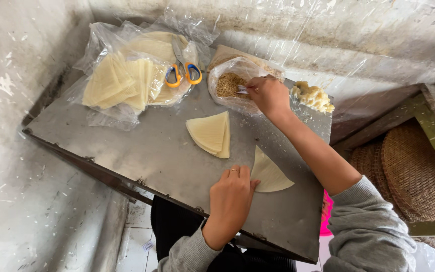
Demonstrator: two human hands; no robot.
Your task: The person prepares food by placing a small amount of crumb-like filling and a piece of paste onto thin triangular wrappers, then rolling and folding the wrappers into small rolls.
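A scuffed grey metal tabletop (pixel 142 151) fills most of the view, set against rough whitewashed walls. At its far left lies a crumpled clear plastic bag holding stacks of pale yellow triangular pastry sheets (pixel 122 80), with blue-and-orange handled scissors (pixel 183 73) resting on top. Beside it sits an open clear plastic bag of brown crumbly filling (pixel 230 84), and just right of that a lump of pale yellow dough (pixel 312 96). A small stack of folded pale wrappers (pixel 211 133) lies mid-tabletop. The person's right hand (pixel 268 94) reaches into the filling bag, fingers pinched together on a small utensil (pixel 241 89). The left hand (pixel 232 194), fingers together and flat, presses the edge of a single pale triangular wrapper (pixel 270 174) near the front edge.
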